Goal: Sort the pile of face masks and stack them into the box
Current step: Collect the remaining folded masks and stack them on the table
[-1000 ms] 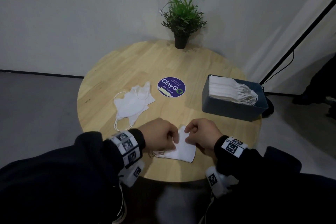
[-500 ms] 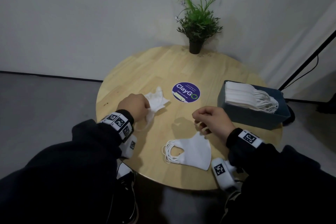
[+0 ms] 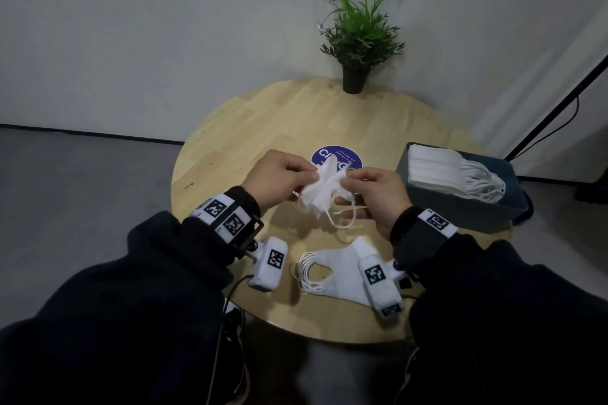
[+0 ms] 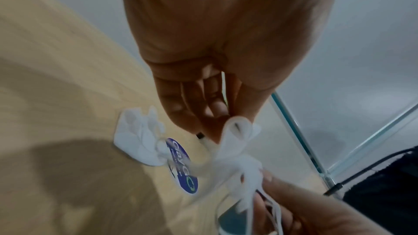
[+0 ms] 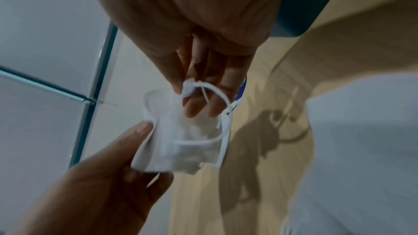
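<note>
Both hands hold one crumpled white mask point(image 3: 320, 192) in the air over the middle of the round table point(image 3: 230, 141). My left hand point(image 3: 309, 176) pinches its left edge and my right hand point(image 3: 348, 177) pinches the right edge, with ear loops dangling below. The left wrist view shows the left fingertips point(image 4: 217, 113) on the mask point(image 4: 237, 131) and another loose mask point(image 4: 140, 138) lying on the table. A flat stack of folded masks point(image 3: 335, 268) lies near the front edge. The blue-grey box point(image 3: 460, 210) at the right holds stacked masks point(image 3: 434, 169).
A purple round sticker point(image 3: 345, 156) marks the table's middle, partly behind the held mask. A potted plant point(image 3: 357, 43) stands at the far edge against the wall. A black pole and cable point(image 3: 556, 102) run down at the right. Grey floor surrounds the table.
My left hand lifted a mask from the left pile and carried it to the centre. My right hand left the folded mask on the table and took the lifted mask's other edge.
</note>
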